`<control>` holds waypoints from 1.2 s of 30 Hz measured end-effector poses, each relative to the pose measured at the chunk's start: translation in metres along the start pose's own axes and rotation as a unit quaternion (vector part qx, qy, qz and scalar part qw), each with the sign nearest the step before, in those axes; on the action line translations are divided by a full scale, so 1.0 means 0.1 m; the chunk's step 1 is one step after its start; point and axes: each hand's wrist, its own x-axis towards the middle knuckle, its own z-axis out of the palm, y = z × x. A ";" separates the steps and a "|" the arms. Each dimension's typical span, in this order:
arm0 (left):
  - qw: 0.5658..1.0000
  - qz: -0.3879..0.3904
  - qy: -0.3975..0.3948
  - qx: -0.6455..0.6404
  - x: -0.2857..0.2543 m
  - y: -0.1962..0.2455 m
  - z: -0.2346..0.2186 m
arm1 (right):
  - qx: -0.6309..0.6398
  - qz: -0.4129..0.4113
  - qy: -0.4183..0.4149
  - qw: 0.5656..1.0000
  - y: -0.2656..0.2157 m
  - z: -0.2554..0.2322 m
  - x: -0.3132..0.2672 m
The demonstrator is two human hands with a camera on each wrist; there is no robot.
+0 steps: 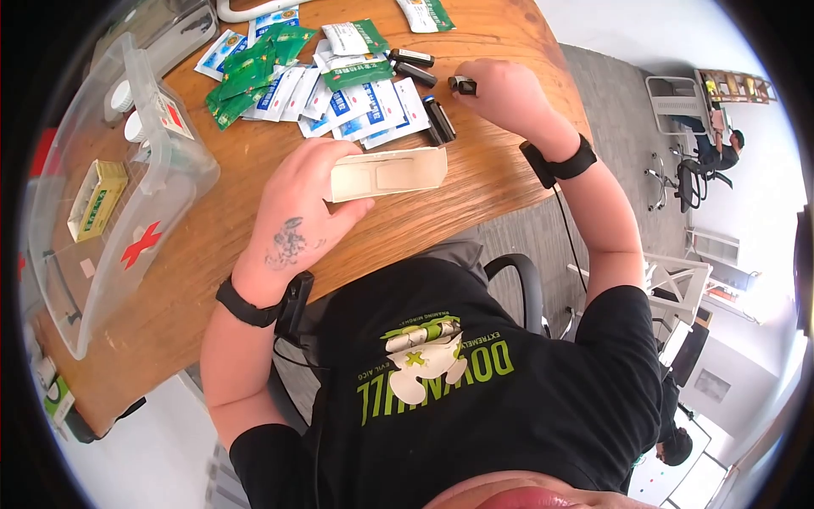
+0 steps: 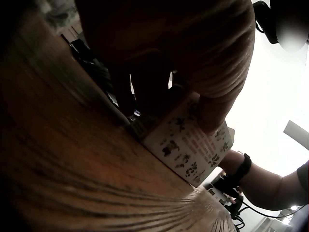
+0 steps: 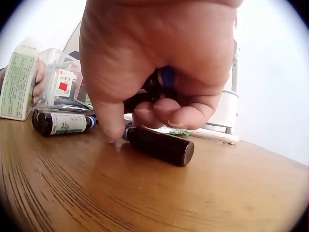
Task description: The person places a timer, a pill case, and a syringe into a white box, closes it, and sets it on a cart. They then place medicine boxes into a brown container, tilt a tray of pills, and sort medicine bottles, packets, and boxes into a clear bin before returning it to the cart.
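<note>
My left hand [image 1: 292,191] grips a small open paper carton [image 1: 390,174] near the table's front edge, its cream-coloured inside facing up. In the left wrist view, the printed side of the carton [image 2: 186,142] shows a leaf pattern, with the thumb over it. Farther right, my right hand [image 1: 504,92] is curled low over the table. A small dark bottle with a blue cap [image 3: 167,76] is held inside its fingers, partly hidden by them. Another brown bottle [image 3: 161,146] lies on the wood right beneath, thumb tip close to its neck.
Several more dark bottles [image 1: 438,120] lie between the hands. Behind them spreads a pile of white-blue sachets [image 1: 365,110] and green sachets [image 1: 250,72]. At left stands a clear plastic bin [image 1: 178,170] with a yellow-green box [image 1: 97,201] visible through its side.
</note>
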 end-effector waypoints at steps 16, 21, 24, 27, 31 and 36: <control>1.000 -0.005 0.024 0.013 -0.03 0.00 0.05 | 0.358 -0.136 0.088 0.920 -1.03 -1.01 -0.42; 0.999 0.005 0.048 0.017 -0.06 0.04 0.10 | 0.260 -0.184 0.069 0.945 -1.28 -0.70 -0.34; 0.998 0.000 0.055 0.018 -0.06 0.05 0.11 | 0.228 -0.190 0.035 0.954 -1.35 -0.61 -0.28; 0.999 -0.016 0.046 -0.014 -0.06 0.03 0.11 | 0.228 -0.183 0.011 0.956 -1.40 -0.57 -0.23; 0.998 -0.038 0.028 -0.031 -0.05 0.06 0.07 | 0.241 -0.163 0.005 0.957 -1.42 -0.53 -0.22; 0.999 -0.017 0.035 0.020 -0.07 0.00 0.09 | 0.357 -0.115 0.047 0.926 -1.35 -0.63 -0.25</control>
